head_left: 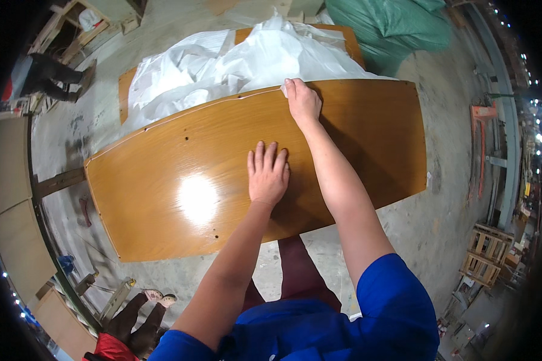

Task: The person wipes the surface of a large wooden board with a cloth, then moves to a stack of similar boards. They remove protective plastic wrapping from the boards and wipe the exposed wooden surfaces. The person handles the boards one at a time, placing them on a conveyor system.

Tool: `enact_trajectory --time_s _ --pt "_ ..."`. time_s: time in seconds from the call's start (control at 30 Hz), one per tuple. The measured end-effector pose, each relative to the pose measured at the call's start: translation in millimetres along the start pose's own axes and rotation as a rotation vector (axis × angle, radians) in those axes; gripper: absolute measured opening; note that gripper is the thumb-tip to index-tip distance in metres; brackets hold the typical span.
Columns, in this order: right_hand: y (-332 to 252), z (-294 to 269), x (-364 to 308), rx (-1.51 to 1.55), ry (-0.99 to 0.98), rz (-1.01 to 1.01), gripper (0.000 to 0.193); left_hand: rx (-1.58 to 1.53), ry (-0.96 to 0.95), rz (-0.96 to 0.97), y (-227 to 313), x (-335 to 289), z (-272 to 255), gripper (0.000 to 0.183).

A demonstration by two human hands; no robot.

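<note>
A glossy, honey-brown wooden panel (144, 192) with several small dark holes lies in front of me. My left hand (269, 175) rests flat on its middle, fingers stretched out. At the far edge, my right hand (303, 103) is closed on a small white wad (284, 90), perhaps cloth or foam; the fingers partly hide it. A thin white line (180, 115) follows the far edge from the left corner to this hand. I cannot tell whether it is a strip or a bead.
Crumpled white sheeting (265, 54) covers another wooden panel (352, 45) beyond mine. A large green sack (391, 30) stands at the far right. People stand at far left (48, 75) and near left (135, 328). Wooden pallets (486, 256) are at right, pale boards (18, 198) at left.
</note>
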State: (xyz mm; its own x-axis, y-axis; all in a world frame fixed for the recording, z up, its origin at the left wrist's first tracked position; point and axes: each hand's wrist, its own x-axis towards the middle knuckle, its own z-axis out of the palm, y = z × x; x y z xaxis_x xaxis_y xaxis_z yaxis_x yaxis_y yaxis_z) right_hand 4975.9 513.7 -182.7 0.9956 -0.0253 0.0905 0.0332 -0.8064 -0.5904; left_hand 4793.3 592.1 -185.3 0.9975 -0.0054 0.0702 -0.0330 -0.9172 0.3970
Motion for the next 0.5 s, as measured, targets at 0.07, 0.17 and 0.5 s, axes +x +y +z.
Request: enact_trajectory --time_s 0.07,0.17,0.5 --pt "21 -12 10 0.006 0.011 0.005 0.035 0.002 -0.013 -0.007 1 2 1 0.035" --pt "54 -35 16 -0.017 0.062 0.036 0.035 0.009 0.004 -0.009 6 3 2 0.033" --pt "115 -71 49 -0.07 0.164 0.105 0.035 0.069 -0.046 -0.03 10 6 7 0.035"
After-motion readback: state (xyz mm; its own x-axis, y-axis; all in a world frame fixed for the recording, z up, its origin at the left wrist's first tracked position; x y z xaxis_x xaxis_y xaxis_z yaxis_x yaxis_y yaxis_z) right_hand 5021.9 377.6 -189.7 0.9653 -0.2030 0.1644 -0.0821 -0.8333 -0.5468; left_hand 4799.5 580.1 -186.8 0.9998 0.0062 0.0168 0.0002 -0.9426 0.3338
